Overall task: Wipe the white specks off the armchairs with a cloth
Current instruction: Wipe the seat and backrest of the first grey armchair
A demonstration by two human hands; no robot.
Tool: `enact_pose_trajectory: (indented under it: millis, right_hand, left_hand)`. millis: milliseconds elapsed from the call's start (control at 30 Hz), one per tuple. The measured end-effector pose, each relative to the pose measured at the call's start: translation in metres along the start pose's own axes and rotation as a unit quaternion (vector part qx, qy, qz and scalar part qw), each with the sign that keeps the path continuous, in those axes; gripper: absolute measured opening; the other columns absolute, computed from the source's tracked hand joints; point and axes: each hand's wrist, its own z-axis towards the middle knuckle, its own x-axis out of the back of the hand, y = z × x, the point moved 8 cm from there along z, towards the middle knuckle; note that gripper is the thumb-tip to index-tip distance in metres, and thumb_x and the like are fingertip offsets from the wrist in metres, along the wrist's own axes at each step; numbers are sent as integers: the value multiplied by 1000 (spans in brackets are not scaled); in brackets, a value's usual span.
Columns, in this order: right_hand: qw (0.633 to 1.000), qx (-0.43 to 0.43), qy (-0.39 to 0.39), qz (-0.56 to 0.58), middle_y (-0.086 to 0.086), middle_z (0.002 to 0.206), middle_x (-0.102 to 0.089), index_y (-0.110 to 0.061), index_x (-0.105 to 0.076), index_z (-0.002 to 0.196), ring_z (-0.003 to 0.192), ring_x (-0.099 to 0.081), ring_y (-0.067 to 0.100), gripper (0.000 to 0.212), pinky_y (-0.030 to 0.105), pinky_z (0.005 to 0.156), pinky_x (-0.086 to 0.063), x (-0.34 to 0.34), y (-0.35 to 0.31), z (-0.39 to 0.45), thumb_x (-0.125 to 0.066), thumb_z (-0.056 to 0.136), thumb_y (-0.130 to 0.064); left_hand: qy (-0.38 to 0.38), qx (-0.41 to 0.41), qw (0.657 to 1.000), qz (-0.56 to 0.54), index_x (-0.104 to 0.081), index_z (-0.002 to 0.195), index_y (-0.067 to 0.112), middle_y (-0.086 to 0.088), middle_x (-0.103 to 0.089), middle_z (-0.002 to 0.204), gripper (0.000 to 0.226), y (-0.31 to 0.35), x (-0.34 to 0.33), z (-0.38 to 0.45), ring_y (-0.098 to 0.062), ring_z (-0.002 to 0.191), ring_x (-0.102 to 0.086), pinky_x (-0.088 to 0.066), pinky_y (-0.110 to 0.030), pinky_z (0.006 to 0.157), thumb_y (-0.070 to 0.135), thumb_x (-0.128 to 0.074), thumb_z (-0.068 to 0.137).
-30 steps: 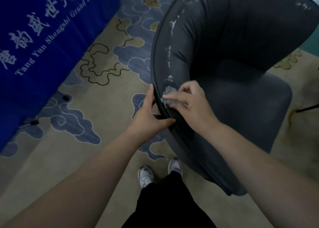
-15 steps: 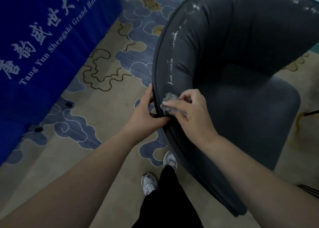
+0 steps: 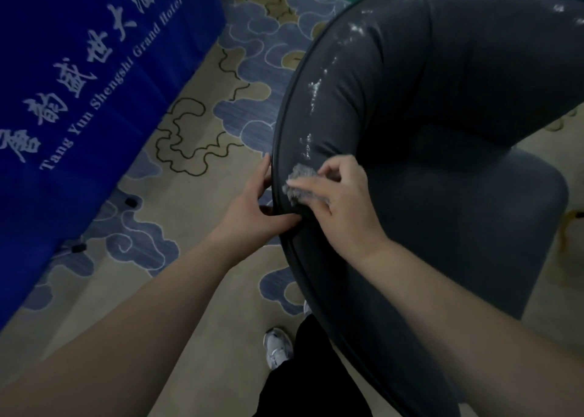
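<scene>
The dark grey armchair (image 3: 442,132) fills the right side of the view, its curved backrest sweeping from twelve o'clock round to the near edge at six. White specks (image 3: 314,89) run in a broken line down the inner face of the left arm, with more scattered along the top of the back toward one o'clock. The right hand (image 3: 344,201) presses a small grey cloth (image 3: 298,184) against the arm's inner face just below the lowest specks; its fingers (image 3: 303,183) are curled over the cloth, holding it bunched. The left hand (image 3: 259,208) grips the arm's piped rim from the outside at nine o'clock of the cloth, thumb hooked over the edge, fingers against the outer shell. At ten o'clock hangs a blue table cover (image 3: 79,84) printed with white hotel lettering. The carpet (image 3: 196,195) below is beige with blue cloud swirls, and a white sneaker (image 3: 277,347) shows at six o'clock
</scene>
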Motion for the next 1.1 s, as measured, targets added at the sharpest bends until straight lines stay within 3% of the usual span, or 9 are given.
enact_pose_trajectory:
  millis: [133, 267, 367, 533, 600, 800, 1033, 1100]
  right_hand:
    - [1000, -17, 7, -24, 8, 104, -45, -28, -74, 101, 98, -44, 27, 26, 33, 88, -45, 1, 7, 57, -73, 79, -14]
    - [999, -24, 27, -14, 5, 104, -44, -29, -73, 105, 98, -44, 24, 32, 25, 87, -44, 0, 11, 37, -74, 78, -11]
    - [999, -37, 32, 2, 3, 103, -44, -30, -73, 105, 97, -44, 22, 34, 16, 88, -39, -1, 13, 25, -74, 78, -9]
    - [997, -54, 53, -20, 7, 104, -45, -28, -73, 105, 100, -44, 26, 30, 33, 90, -45, 1, 19, 82, -72, 80, -11]
    - [995, -68, 68, -20, 7, 104, -45, -29, -73, 105, 100, -44, 25, 30, 35, 90, -46, 3, 20, 89, -72, 80, -11]
    - [993, -83, 82, -20, 6, 101, -45, -28, -74, 104, 95, -46, 24, 32, 24, 87, -41, 0, 14, 56, -75, 77, -9]
    - [980, -152, 125, -34, 7, 103, -45, -25, -74, 103, 100, -43, 25, 28, 32, 91, -43, 5, 24, 117, -72, 80, -10]
    - [977, -147, 142, -54, 8, 101, -45, -25, -74, 103, 97, -45, 26, 29, 34, 85, -45, 4, 15, 101, -72, 80, -8]
  left_hand:
    - [-7, 3, 1000, 5, -16, 143, 53, 36, -42, 121, 101, 2, 3, 9, -7, 97, -68, -56, -21, 72, 9, -78, 77]
    - [3, 5, 1000, 22, -13, 148, 49, 37, -43, 125, 104, 6, 9, 19, -10, 112, -62, -54, -36, 91, 14, -80, 76]
    - [3, -2, 1000, 30, -10, 150, 46, 32, -45, 129, 106, 12, 13, 28, -11, 113, -61, -52, -42, 95, 13, -80, 77]
    - [-4, -1, 1000, 20, -14, 149, 46, 30, -46, 123, 105, 18, 18, 49, -3, 102, -65, -56, -28, 84, 13, -81, 75]
    - [-8, -4, 1000, 17, -15, 149, 45, 28, -45, 125, 104, 24, 21, 59, -2, 103, -63, -56, -28, 86, 12, -80, 75]
    - [-68, -22, 996, 45, -12, 152, 37, 11, -47, 142, 109, 40, 25, 89, -8, 128, -48, -45, -39, 104, 12, -82, 73]
    - [-141, -18, 987, 78, -4, 153, 39, 16, -41, 142, 121, 42, 28, 108, 1, 122, -49, -52, -20, 90, 16, -86, 68]
    - [-162, -20, 983, 83, -3, 152, 41, 18, -41, 142, 121, 45, 30, 114, 4, 120, -50, -52, -24, 92, 17, -87, 68]
